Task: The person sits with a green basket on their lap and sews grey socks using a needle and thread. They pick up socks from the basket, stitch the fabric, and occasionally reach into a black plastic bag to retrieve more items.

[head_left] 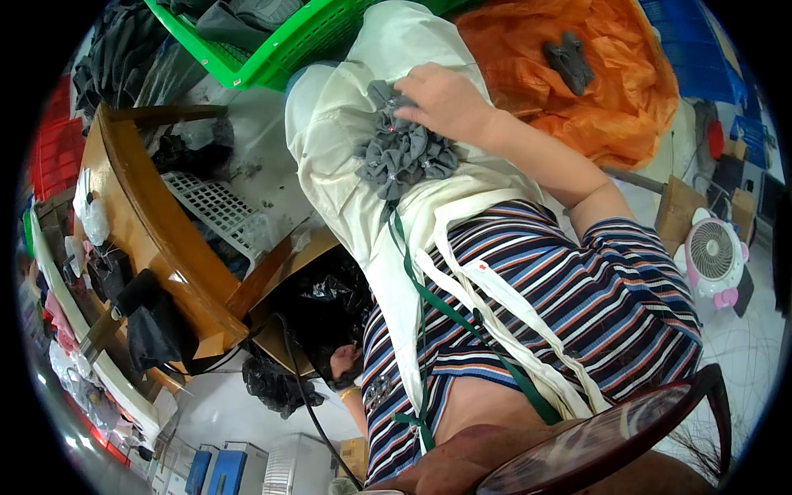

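Note:
A pile of grey fabric flowers (pixel 404 153) lies on the cream apron (pixel 346 124) spread over my lap. My right hand (pixel 445 103) rests on the top of the pile, fingers curled around one grey flower. My left hand (pixel 346 363) reaches down beside my striped shirt to a black plastic bag (pixel 322 305) set in a cardboard box (pixel 280 268). Its fingers are mostly hidden against the bag, so I cannot tell what they hold. A green strap (pixel 412 272) hangs down the apron.
A green plastic crate (pixel 272 49) with dark cloth and an orange plastic bag (pixel 610 91) carrying one grey piece (pixel 569 62) lie beyond my knees. A wooden table (pixel 148 223), a white grid tray (pixel 214 206) and a small pink fan (pixel 716 256) stand around.

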`<action>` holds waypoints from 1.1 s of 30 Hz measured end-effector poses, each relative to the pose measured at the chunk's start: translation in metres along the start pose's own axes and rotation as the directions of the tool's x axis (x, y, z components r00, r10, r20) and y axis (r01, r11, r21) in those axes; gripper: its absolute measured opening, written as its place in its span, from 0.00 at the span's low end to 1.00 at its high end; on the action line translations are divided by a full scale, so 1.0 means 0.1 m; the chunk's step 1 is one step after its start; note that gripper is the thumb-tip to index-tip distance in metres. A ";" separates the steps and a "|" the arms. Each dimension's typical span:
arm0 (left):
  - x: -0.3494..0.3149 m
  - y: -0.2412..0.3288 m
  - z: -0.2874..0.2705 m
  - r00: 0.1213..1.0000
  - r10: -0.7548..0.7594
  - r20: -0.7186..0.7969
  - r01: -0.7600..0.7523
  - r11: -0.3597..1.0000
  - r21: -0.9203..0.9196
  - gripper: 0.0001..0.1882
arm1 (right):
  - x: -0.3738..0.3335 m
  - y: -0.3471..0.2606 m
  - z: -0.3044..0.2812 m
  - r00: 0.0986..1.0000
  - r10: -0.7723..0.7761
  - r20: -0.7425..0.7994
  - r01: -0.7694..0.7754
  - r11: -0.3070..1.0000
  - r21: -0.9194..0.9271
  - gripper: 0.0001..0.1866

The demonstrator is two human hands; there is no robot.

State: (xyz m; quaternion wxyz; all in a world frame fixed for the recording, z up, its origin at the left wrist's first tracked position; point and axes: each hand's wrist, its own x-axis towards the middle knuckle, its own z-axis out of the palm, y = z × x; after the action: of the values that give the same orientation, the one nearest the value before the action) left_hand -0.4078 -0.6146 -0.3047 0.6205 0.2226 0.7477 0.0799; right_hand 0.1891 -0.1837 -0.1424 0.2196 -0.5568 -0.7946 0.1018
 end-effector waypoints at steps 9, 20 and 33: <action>-1.27 2.62 0.11 0.999 0.000 -0.047 0.043 0.393 0.919 0.17 | 0.01 0.11 -0.16 0.994 0.105 0.026 -0.100 0.795 0.599 0.09; -0.29 5.00 2.49 0.730 0.489 0.478 -0.292 0.855 -0.428 0.15 | -0.36 -0.29 -0.30 0.808 -0.456 -0.372 0.513 0.856 0.066 0.17; -0.19 5.19 2.52 0.411 0.828 0.382 -0.887 0.460 -0.045 0.10 | -0.31 -0.37 -0.17 0.997 0.065 0.050 -0.081 0.716 0.693 0.09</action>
State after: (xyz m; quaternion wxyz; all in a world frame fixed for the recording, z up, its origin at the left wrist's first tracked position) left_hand -0.0414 -0.2016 -0.1374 0.5923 0.6349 0.4068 0.2838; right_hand 0.1743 -0.2272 -0.1191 0.3992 -0.4637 -0.6783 0.4069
